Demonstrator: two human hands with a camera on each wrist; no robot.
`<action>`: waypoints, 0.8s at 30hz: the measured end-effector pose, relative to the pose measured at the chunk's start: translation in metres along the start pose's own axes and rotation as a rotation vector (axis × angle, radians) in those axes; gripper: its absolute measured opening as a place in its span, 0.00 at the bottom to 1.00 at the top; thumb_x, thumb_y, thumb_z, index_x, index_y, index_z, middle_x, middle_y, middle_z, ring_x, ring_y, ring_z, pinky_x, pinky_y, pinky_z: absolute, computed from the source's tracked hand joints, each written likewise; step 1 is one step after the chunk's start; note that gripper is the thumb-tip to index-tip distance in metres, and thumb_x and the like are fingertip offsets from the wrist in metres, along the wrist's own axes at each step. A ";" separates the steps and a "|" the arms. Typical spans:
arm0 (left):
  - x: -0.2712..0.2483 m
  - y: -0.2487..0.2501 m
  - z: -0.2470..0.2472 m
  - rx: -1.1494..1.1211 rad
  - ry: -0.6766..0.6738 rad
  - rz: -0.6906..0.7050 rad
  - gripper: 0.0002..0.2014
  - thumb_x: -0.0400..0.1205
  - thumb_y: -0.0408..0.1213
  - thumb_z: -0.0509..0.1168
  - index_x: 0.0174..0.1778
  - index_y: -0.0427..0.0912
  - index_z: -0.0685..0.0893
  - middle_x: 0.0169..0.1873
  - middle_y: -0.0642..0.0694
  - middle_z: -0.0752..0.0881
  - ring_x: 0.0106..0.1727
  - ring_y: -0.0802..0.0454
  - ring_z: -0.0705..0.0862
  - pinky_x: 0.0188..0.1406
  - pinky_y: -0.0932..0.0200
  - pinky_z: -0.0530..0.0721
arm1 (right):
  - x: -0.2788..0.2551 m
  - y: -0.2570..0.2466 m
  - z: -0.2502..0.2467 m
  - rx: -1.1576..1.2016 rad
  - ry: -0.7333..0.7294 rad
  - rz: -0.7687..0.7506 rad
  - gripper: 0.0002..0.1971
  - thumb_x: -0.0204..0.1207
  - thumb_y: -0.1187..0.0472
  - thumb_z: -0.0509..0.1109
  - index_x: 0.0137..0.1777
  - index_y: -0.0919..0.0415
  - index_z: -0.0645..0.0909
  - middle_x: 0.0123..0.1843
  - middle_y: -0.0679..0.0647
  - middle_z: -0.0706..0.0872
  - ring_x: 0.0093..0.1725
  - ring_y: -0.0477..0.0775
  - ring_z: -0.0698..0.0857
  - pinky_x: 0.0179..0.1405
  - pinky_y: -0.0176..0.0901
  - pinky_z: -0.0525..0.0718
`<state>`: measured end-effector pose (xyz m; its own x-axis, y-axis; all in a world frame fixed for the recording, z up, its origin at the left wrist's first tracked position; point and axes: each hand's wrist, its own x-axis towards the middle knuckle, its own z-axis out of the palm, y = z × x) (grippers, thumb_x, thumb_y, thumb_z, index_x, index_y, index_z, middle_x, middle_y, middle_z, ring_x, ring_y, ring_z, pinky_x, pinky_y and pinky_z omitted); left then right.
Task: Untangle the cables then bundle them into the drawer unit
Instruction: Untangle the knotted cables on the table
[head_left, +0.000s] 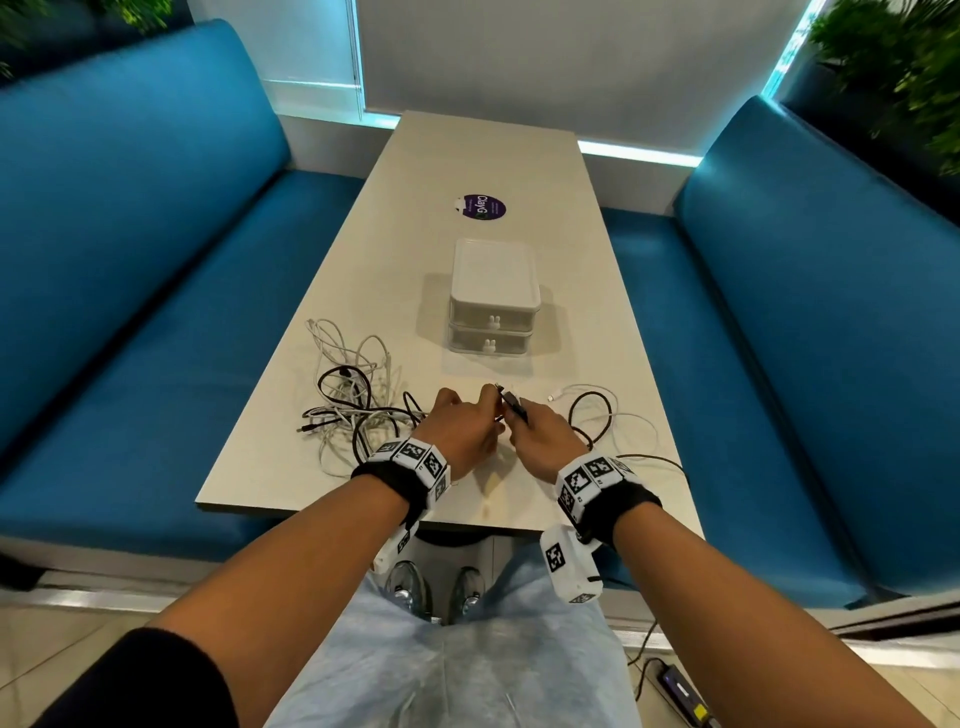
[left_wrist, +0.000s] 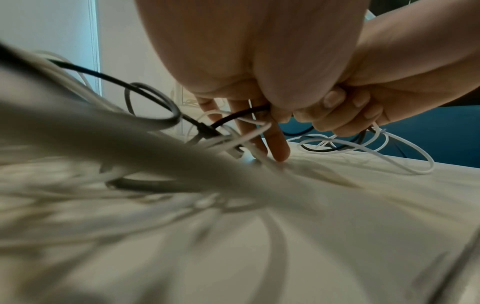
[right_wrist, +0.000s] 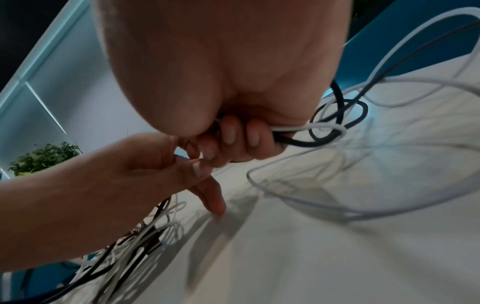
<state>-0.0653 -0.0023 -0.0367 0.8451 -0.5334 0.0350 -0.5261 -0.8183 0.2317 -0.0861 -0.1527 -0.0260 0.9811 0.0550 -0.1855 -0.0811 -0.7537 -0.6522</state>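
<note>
A tangle of black and white cables (head_left: 353, 405) lies on the table (head_left: 488, 156) to the left of my hands. More loose loops of a black and a white cable (head_left: 602, 415) lie to the right. My left hand (head_left: 480, 415) pinches a black cable (left_wrist: 241, 114), with one finger (left_wrist: 280, 148) stretched down to the tabletop. My right hand (head_left: 524, 426) has its fingers curled round a black cable and a white one (right_wrist: 306, 135). A black plug (head_left: 511, 401) sticks up between the two hands. The white two-drawer unit (head_left: 492, 296) stands behind them, both drawers closed.
A round purple sticker (head_left: 483, 207) sits on the table beyond the drawer unit. Blue sofas (head_left: 130, 260) flank the table on both sides. The table's near edge (head_left: 363, 512) is just under my wrists. A power strip (head_left: 680, 686) lies on the floor.
</note>
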 end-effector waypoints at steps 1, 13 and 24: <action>-0.001 -0.001 0.000 -0.008 -0.004 0.003 0.10 0.84 0.37 0.57 0.58 0.40 0.64 0.33 0.44 0.89 0.32 0.41 0.81 0.66 0.45 0.67 | -0.001 0.000 0.001 -0.021 -0.031 0.003 0.14 0.87 0.55 0.55 0.60 0.59 0.81 0.49 0.58 0.86 0.50 0.62 0.84 0.54 0.52 0.81; -0.003 -0.024 0.004 0.067 -0.048 -0.020 0.11 0.89 0.42 0.54 0.54 0.52 0.83 0.46 0.49 0.87 0.59 0.47 0.77 0.68 0.49 0.61 | -0.015 0.042 -0.028 -0.682 0.081 0.016 0.17 0.87 0.52 0.55 0.73 0.55 0.68 0.53 0.63 0.86 0.50 0.67 0.87 0.38 0.51 0.78; -0.003 -0.019 0.000 0.339 -0.009 0.059 0.13 0.89 0.47 0.53 0.58 0.55 0.84 0.50 0.53 0.87 0.60 0.48 0.79 0.68 0.44 0.62 | -0.024 0.062 -0.056 -0.662 0.175 0.283 0.14 0.82 0.65 0.54 0.66 0.59 0.72 0.55 0.62 0.86 0.52 0.65 0.86 0.43 0.51 0.80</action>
<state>-0.0574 0.0151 -0.0410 0.8120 -0.5828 0.0301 -0.5771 -0.8096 -0.1071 -0.1046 -0.2371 -0.0209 0.9566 -0.2633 -0.1248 -0.2663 -0.9639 -0.0072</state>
